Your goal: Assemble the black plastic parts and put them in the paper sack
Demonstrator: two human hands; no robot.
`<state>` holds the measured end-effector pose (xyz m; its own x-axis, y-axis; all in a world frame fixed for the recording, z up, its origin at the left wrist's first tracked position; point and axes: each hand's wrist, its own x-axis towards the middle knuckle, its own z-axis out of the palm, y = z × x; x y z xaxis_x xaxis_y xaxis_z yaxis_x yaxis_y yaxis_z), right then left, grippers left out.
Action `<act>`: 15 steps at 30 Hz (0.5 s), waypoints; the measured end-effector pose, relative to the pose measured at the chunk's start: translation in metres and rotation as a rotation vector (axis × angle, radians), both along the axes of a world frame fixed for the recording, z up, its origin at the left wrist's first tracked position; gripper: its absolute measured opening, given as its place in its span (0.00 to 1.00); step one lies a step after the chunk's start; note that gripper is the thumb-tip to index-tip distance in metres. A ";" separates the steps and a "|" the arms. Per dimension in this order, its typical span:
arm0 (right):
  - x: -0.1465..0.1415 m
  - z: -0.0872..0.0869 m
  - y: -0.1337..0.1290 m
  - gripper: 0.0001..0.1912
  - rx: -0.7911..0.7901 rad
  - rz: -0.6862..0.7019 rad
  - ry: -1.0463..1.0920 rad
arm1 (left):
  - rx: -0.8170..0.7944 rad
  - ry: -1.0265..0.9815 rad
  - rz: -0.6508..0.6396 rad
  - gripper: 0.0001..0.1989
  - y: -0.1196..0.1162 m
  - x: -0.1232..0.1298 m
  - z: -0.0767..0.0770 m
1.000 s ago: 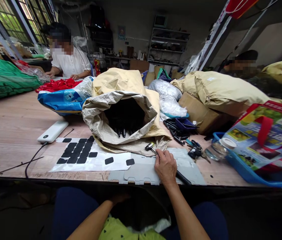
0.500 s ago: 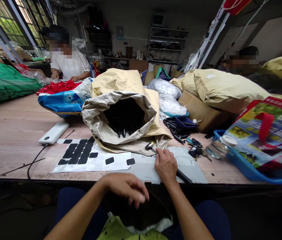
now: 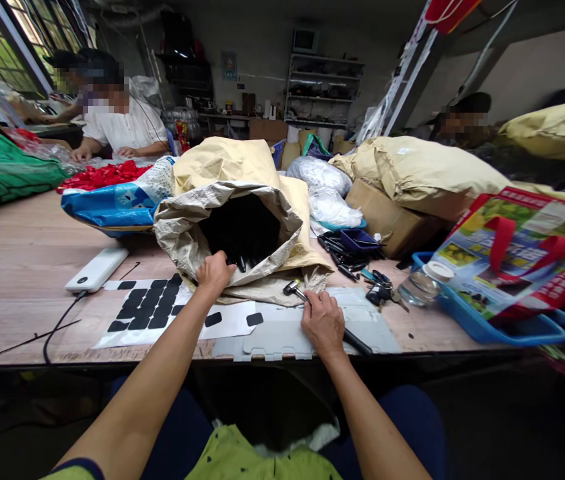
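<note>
My right hand point(image 3: 323, 323) is wrapped round the handle of a small hammer point(image 3: 294, 289). Its metal head points left, and the black grip shows beyond my wrist. The hammer rests over a grey plastic sheet point(image 3: 272, 337) at the table's front edge. My left hand point(image 3: 216, 273) is at the lower lip of a large sack point(image 3: 177, 230), thumb held apart and other fingers partly hidden at the opening. Several dark, pen-shaped pieces point(image 3: 243, 264) lie just inside the mouth, close to those fingertips. Left of the sheet lies white paper point(image 3: 187, 325) bearing black rounded squares point(image 3: 138, 311).
A white power bank point(image 3: 97, 269) with a cable sits left. Black parts point(image 3: 339, 257), keys point(image 3: 379, 293), a jar point(image 3: 419, 287) and a blue basket point(image 3: 492, 327) holding a printed bag stand right. Across the table a person point(image 3: 125, 123) handles things near red pieces point(image 3: 105, 176).
My left hand has gone from above my lap forward to the sack's mouth. The right hand keeps its hold on the hammer. The view has turned slightly right.
</note>
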<state>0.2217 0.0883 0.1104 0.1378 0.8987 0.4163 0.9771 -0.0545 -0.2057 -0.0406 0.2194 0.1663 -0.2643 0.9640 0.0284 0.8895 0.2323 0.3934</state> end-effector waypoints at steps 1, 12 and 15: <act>0.000 0.000 0.000 0.16 -0.001 -0.002 0.000 | 0.013 -0.020 0.011 0.18 -0.001 -0.003 0.001; -0.001 -0.002 0.001 0.16 0.008 -0.012 -0.001 | 0.104 -0.454 -0.657 0.12 -0.083 -0.012 -0.009; -0.001 -0.002 0.000 0.15 0.011 -0.006 0.001 | 0.057 -0.297 -0.704 0.09 -0.094 -0.005 -0.026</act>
